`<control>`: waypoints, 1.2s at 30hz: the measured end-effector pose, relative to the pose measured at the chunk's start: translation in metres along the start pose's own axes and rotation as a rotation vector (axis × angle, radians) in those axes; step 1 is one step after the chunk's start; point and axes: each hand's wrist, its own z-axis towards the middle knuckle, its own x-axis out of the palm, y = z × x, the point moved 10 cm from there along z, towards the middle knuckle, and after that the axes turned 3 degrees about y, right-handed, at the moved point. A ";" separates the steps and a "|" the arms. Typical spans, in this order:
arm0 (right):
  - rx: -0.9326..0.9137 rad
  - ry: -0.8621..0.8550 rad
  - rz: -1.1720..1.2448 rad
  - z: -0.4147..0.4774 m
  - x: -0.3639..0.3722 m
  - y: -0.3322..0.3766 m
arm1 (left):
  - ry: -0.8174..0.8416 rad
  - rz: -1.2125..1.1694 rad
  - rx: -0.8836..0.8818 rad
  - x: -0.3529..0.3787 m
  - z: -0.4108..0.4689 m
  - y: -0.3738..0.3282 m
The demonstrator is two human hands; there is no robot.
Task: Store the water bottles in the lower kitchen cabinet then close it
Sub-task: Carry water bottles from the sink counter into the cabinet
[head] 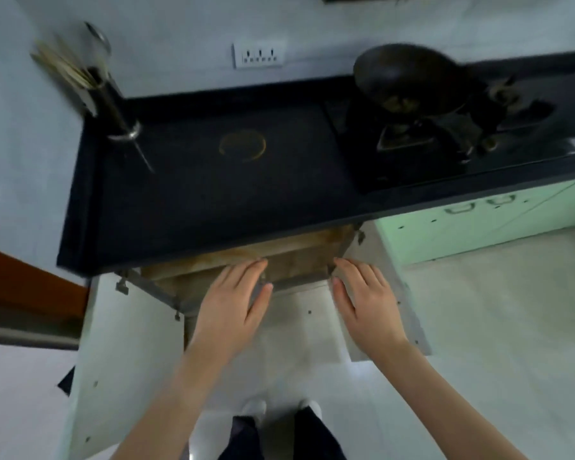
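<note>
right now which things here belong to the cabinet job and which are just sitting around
Job: lower cabinet, left door, right door, left hand, right hand, both empty; no bottles visible.

Lying about: wok, stove, utensil holder, wall socket.

cabinet interior (pixel 289 260) hidden (countertop (pixel 213 194) overhang); utensils (pixel 63 66) blurred
</note>
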 end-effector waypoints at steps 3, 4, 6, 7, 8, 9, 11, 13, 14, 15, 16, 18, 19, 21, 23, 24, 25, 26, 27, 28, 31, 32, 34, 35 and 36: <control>0.004 -0.062 -0.031 -0.021 -0.040 0.021 | 0.000 -0.001 0.125 -0.021 -0.003 -0.034; 0.017 -0.087 -0.045 -0.033 -0.047 0.025 | 0.015 -0.012 0.173 -0.023 -0.007 -0.043; 0.060 -0.126 -0.085 -0.059 -0.054 0.031 | 0.060 -0.035 0.255 -0.020 -0.016 -0.053; 0.091 -0.148 -0.097 -0.073 -0.055 0.033 | 0.093 -0.041 0.273 -0.015 -0.020 -0.054; 0.125 -0.179 -0.098 -0.089 -0.056 0.034 | 0.130 -0.038 0.288 -0.007 -0.026 -0.053; 0.163 -0.211 -0.095 -0.107 -0.055 0.032 | 0.169 -0.036 0.305 0.002 -0.033 -0.052; 0.273 -0.250 -0.096 -0.143 -0.049 0.025 | 0.244 -0.027 0.336 0.022 -0.046 -0.051; 0.415 -0.256 -0.100 -0.179 -0.043 0.011 | 0.303 -0.013 0.368 0.041 -0.057 -0.057; 0.474 -0.261 -0.099 -0.196 -0.041 0.005 | 0.335 -0.008 0.384 0.049 -0.062 -0.063; 0.521 -0.269 -0.093 -0.212 -0.042 -0.001 | 0.369 -0.009 0.402 0.056 -0.065 -0.071; 0.563 -0.285 -0.087 -0.226 -0.045 -0.006 | 0.397 -0.015 0.427 0.062 -0.068 -0.080; 0.643 -0.338 -0.097 -0.250 -0.058 -0.018 | 0.425 -0.027 0.497 0.072 -0.065 -0.105; 0.676 -0.372 -0.108 -0.260 -0.067 -0.024 | 0.436 -0.024 0.535 0.077 -0.061 -0.119; 0.723 -0.438 -0.130 -0.277 -0.088 -0.037 | 0.447 -0.015 0.621 0.087 -0.051 -0.152; 0.768 -0.496 -0.153 -0.292 -0.108 -0.054 | 0.443 -0.010 0.697 0.099 -0.038 -0.188; 0.791 -0.522 -0.159 -0.300 -0.118 -0.064 | 0.440 -0.008 0.729 0.106 -0.032 -0.208; 0.816 -0.545 -0.159 -0.308 -0.127 -0.075 | 0.434 -0.004 0.762 0.113 -0.027 -0.227; 0.841 -0.562 -0.158 -0.317 -0.134 -0.088 | 0.431 -0.001 0.795 0.123 -0.024 -0.246; 0.865 -0.570 -0.155 -0.326 -0.139 -0.103 | 0.440 -0.004 0.820 0.135 -0.022 -0.265; 0.889 -0.573 -0.149 -0.335 -0.143 -0.120 | 0.459 -0.011 0.841 0.149 -0.021 -0.283; 0.952 -0.555 -0.127 -0.363 -0.153 -0.175 | 0.492 -0.006 0.915 0.197 -0.026 -0.338; 0.967 -0.548 -0.127 -0.372 -0.158 -0.193 | 0.503 -0.009 0.941 0.213 -0.029 -0.357; 0.996 -0.537 -0.130 -0.390 -0.175 -0.231 | 0.528 -0.013 0.979 0.243 -0.035 -0.400; 1.010 -0.536 -0.135 -0.398 -0.186 -0.248 | 0.531 -0.009 0.993 0.256 -0.036 -0.422; 1.019 -0.538 -0.146 -0.407 -0.198 -0.265 | 0.528 -0.009 1.009 0.267 -0.037 -0.445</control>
